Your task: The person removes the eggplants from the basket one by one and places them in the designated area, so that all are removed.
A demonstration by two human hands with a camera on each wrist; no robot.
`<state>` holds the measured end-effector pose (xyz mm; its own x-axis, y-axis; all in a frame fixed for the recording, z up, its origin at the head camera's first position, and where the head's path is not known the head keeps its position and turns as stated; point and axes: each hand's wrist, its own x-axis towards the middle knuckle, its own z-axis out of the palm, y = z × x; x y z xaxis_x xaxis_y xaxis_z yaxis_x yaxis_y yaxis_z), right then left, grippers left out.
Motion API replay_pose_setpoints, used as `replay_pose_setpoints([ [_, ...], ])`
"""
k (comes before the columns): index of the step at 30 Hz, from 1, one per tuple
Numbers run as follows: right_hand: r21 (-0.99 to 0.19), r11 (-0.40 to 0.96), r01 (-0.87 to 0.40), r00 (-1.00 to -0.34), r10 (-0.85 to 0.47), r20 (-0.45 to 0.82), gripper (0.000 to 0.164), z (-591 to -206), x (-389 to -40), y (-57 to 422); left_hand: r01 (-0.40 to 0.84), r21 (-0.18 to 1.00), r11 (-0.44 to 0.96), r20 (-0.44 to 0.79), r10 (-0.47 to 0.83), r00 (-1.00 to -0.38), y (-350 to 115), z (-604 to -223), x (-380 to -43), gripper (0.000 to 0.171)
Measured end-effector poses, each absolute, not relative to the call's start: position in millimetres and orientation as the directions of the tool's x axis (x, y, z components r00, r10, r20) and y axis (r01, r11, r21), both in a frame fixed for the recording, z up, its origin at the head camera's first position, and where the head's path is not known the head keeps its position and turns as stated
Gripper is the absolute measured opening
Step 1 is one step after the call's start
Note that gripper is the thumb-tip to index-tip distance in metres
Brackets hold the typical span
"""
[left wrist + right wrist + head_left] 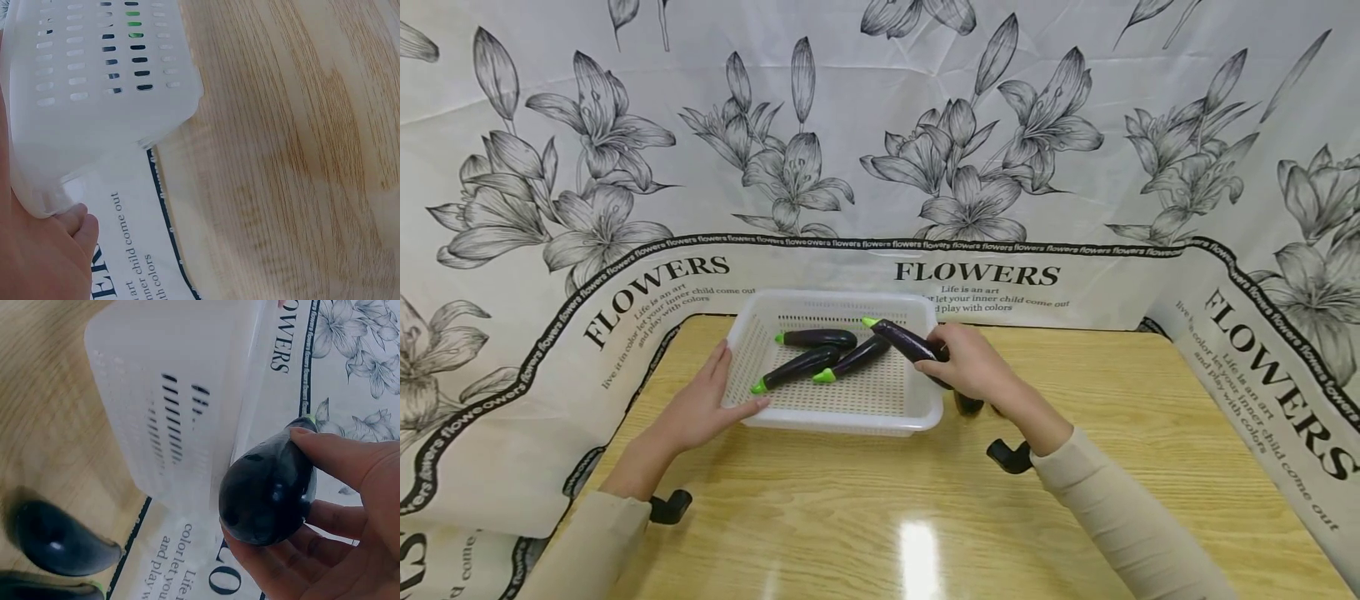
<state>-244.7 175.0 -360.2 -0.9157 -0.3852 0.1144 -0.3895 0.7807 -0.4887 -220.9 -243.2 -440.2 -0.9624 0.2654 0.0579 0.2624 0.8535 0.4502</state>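
Note:
A white perforated plastic basket [842, 419] stands on the table, tilted slightly in the head view. Three dark purple eggplants [797, 369] with green stem ends lie inside it. At the basket's left end, my left hand [696, 408] holds the rim, thumb along the near edge; in the left wrist view its fingertips [86, 228] curl at a basket corner. My right hand [973, 362] grips another eggplant [902, 340] above the basket's right end, its green tip pointing over the inside. The right wrist view shows this eggplant's round end [265, 494] between thumb and fingers.
Right of the basket, two more eggplants [62, 540] lie on the wooden table [820, 517], partly hidden under my right hand in the head view. A white flower-printed cloth [850, 208] rises behind the table and along both sides.

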Motion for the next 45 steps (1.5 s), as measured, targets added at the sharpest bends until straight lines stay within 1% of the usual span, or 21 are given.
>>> replay_pose_setpoints([
  [4, -0.469, 0.795, -0.386, -0.92, -0.372, 0.126, 0.027, -362.8, -245.8, 186.7, 0.262, 0.455, 0.851, 0.056, 0.266, -0.962, -243.4, -440.7, -220.1, 0.12],
  [11, -0.461, 0.816, -0.35, -0.935, -0.334, 0.118, 0.033, -367.3, -244.0, 206.5, 0.265, 0.458, 0.848, 0.061, 0.267, -0.962, -244.1, -441.4, -219.1, 0.119],
  [16, -0.445, 0.822, -0.355, -0.934, -0.331, 0.135, 0.028, -370.0, -243.2, 218.2, 0.272, 0.449, 0.851, 0.068, 0.271, -0.96, -243.8, -441.0, -220.1, 0.119],
  [19, -0.443, 0.829, -0.342, -0.939, -0.316, 0.134, 0.027, -370.6, -242.3, 224.7, 0.274, 0.447, 0.852, 0.068, 0.273, -0.96, -244.0, -440.4, -220.5, 0.119],
  [37, -0.461, 0.849, -0.258, -0.966, -0.234, 0.109, 0.041, -382.0, -238.0, 267.6, 0.269, 0.453, 0.85, 0.07, 0.266, -0.961, -243.6, -441.2, -220.5, 0.12],
  [45, -0.458, 0.872, -0.176, -0.984, -0.16, 0.073, 0.044, -388.1, -239.4, 286.7, 0.275, 0.439, 0.855, 0.076, 0.27, -0.96, -243.6, -441.8, -220.7, 0.119],
])
